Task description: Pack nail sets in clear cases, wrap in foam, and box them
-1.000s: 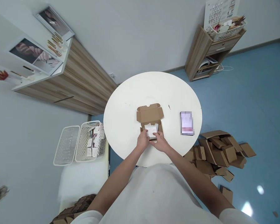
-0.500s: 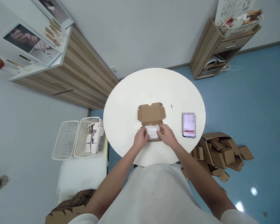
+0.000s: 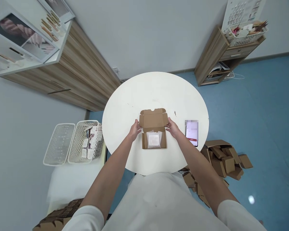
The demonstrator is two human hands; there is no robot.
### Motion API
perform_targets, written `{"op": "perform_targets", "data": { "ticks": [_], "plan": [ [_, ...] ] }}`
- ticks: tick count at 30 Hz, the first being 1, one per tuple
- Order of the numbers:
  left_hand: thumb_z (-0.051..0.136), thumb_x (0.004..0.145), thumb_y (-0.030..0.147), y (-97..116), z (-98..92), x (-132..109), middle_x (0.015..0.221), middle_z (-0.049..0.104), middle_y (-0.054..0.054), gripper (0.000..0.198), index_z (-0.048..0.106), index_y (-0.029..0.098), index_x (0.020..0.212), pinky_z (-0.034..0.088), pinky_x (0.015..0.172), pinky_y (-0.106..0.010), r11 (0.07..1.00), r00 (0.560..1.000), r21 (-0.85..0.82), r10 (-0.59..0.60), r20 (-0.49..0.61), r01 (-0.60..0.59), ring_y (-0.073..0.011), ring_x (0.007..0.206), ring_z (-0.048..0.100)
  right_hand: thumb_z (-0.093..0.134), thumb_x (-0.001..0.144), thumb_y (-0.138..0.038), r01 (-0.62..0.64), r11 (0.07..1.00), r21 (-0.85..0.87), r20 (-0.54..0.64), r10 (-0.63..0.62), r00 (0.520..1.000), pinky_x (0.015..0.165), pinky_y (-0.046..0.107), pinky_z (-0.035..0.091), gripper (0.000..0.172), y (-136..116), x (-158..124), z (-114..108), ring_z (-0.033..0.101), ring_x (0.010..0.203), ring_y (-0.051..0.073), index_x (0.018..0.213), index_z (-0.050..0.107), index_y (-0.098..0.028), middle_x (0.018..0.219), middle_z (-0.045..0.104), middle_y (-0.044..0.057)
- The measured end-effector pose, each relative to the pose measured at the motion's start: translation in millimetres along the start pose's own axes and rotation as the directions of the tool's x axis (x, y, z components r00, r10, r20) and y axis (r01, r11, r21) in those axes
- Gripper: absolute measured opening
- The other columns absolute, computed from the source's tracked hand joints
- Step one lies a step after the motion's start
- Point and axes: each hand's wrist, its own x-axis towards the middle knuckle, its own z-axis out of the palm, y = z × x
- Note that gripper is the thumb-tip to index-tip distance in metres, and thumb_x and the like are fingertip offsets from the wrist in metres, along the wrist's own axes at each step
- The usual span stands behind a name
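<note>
A small brown cardboard box [image 3: 153, 120] lies unfolded on the white round table, its lid laid back away from me. In the box's tray sits a white wrapped packet [image 3: 153, 140], inside the low cardboard walls. My left hand [image 3: 135, 130] is at the left side of the lid, thumb and fingers apart, fingertips close to the side flap. On the other side my right hand [image 3: 172, 128] has its fingers spread, the tips at the lid's right flap. Whether either hand pinches the cardboard is hard to see.
A phone [image 3: 192, 132] lies on the table [image 3: 156, 93] to the right. White plastic baskets [image 3: 85, 141] stand at the left, one with small packets. Loose cardboard boxes [image 3: 225, 157] fill a carton on the floor at right. A wooden cabinet [image 3: 86, 64] stands at the back left.
Both hands have let go of the white packet, which now lies in the box. They have moved outward and forward to the lid's sides.
</note>
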Motion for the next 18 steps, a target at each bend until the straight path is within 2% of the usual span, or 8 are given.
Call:
{"op": "perform_targets", "data": {
  "ticks": [4,6,9,12,15,17,18],
  "plan": [
    [0.024,0.082,0.061,0.0,0.6,-5.7,0.120,0.054,-0.012,0.059,0.051,0.018,0.112,0.043,0.084,-0.037,0.999,0.999,0.005,0.041,0.028,-0.041,-0.0213,0.105,0.054,0.039,0.072,-0.063,0.048,0.998,-0.046,-0.010,-0.048,0.999,0.083,0.035,0.039,0.052,-2.0,-10.6,2.1,0.054,0.097,0.020,0.102,0.057,-0.025,0.113,0.058,0.002],
    [0.032,0.081,0.056,-0.1,0.4,-10.2,0.116,0.056,-0.010,0.051,0.055,0.019,0.107,0.043,0.084,-0.037,0.996,0.996,0.037,0.073,0.054,-0.076,-0.0205,0.102,0.055,0.041,0.073,-0.060,0.095,0.993,-0.068,0.001,-0.095,0.995,0.084,0.036,0.039,0.048,-3.7,-18.2,3.5,0.053,0.098,0.020,0.101,0.058,-0.024,0.112,0.059,0.003],
    [0.050,0.076,0.043,-1.5,1.1,-17.6,0.114,0.058,-0.008,0.037,0.057,0.020,0.104,0.043,0.084,-0.036,0.978,0.984,0.121,0.161,0.077,-0.169,-0.0203,0.101,0.055,0.049,0.074,-0.048,0.216,0.972,-0.094,0.026,-0.215,0.976,0.085,0.034,0.040,0.038,-2.1,-28.3,8.4,0.054,0.096,0.019,0.102,0.057,-0.023,0.110,0.060,0.004],
    [0.055,0.073,0.034,-4.8,1.9,-24.7,0.112,0.057,-0.009,0.036,0.056,0.018,0.105,0.044,0.082,-0.036,0.959,0.972,0.167,0.220,0.078,-0.230,-0.0208,0.097,0.056,0.052,0.073,-0.031,0.299,0.945,-0.135,-0.018,-0.304,0.952,0.081,0.032,0.043,0.031,8.1,-32.4,14.6,0.056,0.091,0.017,0.103,0.055,-0.022,0.108,0.060,0.004],
    [0.060,0.069,0.033,-14.0,-0.7,-34.7,0.119,0.052,-0.010,0.049,0.048,0.019,0.115,0.043,0.084,-0.036,0.933,0.958,0.230,0.251,0.139,-0.278,-0.0227,0.103,0.052,0.049,0.070,-0.022,0.286,0.940,-0.184,-0.150,-0.315,0.937,0.076,0.032,0.045,0.027,24.5,-32.0,18.2,0.057,0.087,0.017,0.097,0.055,-0.022,0.101,0.062,0.004],
    [0.068,0.061,0.034,-27.0,-4.8,-45.6,0.129,0.042,-0.012,0.073,0.036,0.020,0.125,0.039,0.090,-0.038,0.879,0.951,0.365,0.276,0.139,-0.308,-0.0264,0.115,0.043,0.048,0.069,-0.020,0.260,0.952,-0.161,-0.214,-0.291,0.932,0.075,0.031,0.046,0.026,35.3,-33.1,18.9,0.057,0.086,0.017,0.094,0.055,-0.022,0.097,0.063,0.003],
    [0.072,0.056,0.035,-35.8,-7.2,-52.3,0.133,0.035,-0.013,0.088,0.029,0.019,0.130,0.035,0.093,-0.039,0.839,0.952,0.452,0.289,0.103,-0.303,-0.0285,0.120,0.036,0.048,0.068,-0.019,0.251,0.958,-0.142,-0.233,-0.278,0.932,0.074,0.031,0.046,0.027,40.1,-34.7,19.1,0.057,0.085,0.017,0.094,0.055,-0.021,0.096,0.063,0.003]
  ]
}}
